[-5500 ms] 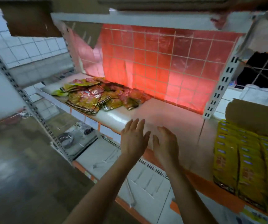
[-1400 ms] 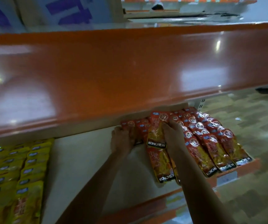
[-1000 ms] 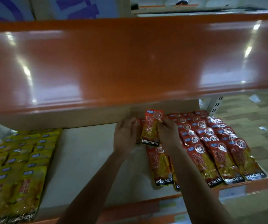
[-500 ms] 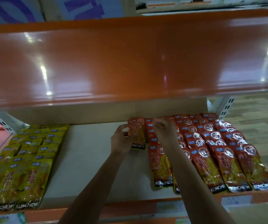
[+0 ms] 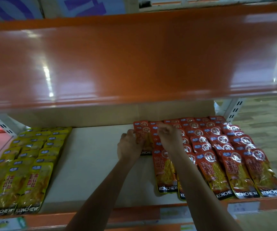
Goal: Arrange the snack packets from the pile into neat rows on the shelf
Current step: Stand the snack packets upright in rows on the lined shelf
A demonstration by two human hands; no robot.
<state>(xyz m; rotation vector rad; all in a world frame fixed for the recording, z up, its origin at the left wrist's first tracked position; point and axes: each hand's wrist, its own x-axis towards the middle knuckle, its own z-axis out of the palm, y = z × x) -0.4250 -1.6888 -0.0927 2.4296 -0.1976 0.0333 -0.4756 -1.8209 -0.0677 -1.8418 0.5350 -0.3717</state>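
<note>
Packet [image 5: 145, 130] in left grip [image 5: 129, 147], beside red rows [image 5: 218, 147]

- You can read "KONCHEW" in white letters on the dark bottom band of each of the front red packets [image 5: 165, 172].
- The same "KONCHEW" stands on the bottom band of the front yellow packets [image 5: 32, 185] on your left.
- On the lone red packet [image 5: 145, 139] at your left hand [image 5: 129, 147], only "KONCHE" shows; the rest is hidden.
- The large characters and round seals on the packets are too blurred to read.
- The label strips [image 5: 243, 207] on the shelf edge [image 5: 134, 212] are too blurred to read.
- The blue board [image 5: 84, 5] overhead shows only parts of big shapes, no readable word.
</note>
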